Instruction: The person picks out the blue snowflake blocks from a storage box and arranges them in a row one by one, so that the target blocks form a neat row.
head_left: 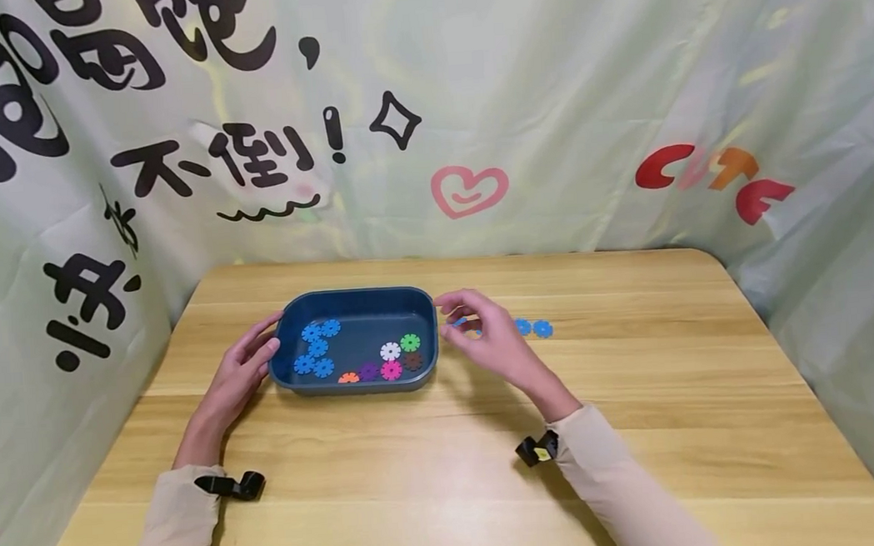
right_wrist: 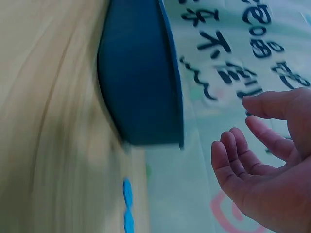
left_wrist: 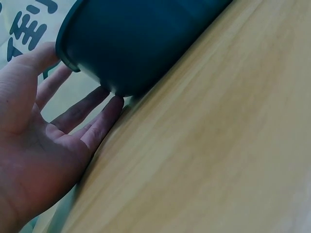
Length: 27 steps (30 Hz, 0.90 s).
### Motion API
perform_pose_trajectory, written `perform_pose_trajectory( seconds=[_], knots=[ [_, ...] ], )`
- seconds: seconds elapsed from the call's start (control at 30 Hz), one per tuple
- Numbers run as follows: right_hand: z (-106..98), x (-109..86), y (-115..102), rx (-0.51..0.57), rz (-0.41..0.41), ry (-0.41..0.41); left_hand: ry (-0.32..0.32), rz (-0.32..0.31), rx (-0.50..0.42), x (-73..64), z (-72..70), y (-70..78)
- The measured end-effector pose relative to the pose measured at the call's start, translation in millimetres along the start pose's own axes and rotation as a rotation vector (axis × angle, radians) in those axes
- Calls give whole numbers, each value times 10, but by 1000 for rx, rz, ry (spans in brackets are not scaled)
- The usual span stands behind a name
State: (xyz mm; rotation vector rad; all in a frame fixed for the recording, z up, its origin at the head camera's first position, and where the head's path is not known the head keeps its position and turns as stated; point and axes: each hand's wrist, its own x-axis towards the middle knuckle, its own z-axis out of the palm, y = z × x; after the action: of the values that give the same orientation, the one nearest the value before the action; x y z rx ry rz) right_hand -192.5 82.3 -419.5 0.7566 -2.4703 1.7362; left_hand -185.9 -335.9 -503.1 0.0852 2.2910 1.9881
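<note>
A dark blue tray (head_left: 361, 389) lies on the wooden table. Inside it, blue snowflake discs (head_left: 318, 347) lie in a linked group at the left. Loose discs sit at its right: white, green (head_left: 409, 342), brown, pink (head_left: 391, 370), purple and orange. With fingers mostly extended, my left hand (head_left: 236, 373) touches the tray's left end; the left wrist view shows fingertips against its outer wall (left_wrist: 116, 53). Just off the right end is my right hand (head_left: 489, 337), fingers loosely bent, holding nothing. Blue discs (head_left: 542, 329) lie on the table behind it, partly hidden.
The wooden table (head_left: 389, 476) extends around the tray, with its far edge against a printed cloth backdrop (head_left: 548, 116). More cloth hangs along the left and right sides. Each wrist wears a small black camera.
</note>
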Motion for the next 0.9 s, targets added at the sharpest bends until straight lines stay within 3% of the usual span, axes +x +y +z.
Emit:
perform_pose_trajectory(
  seconds=[0.2,0.43,0.9],
  knots=[
    [330,137,-55,-14,-16,-123,0,4,-7,-22,-10,-17],
    [622,333,-47,-26,-26,-187,-2,-11,-2,-26,-3,-8],
    [1119,613,-90,-117,47,-316,2,-8,-2,-13,11,11]
  ],
)
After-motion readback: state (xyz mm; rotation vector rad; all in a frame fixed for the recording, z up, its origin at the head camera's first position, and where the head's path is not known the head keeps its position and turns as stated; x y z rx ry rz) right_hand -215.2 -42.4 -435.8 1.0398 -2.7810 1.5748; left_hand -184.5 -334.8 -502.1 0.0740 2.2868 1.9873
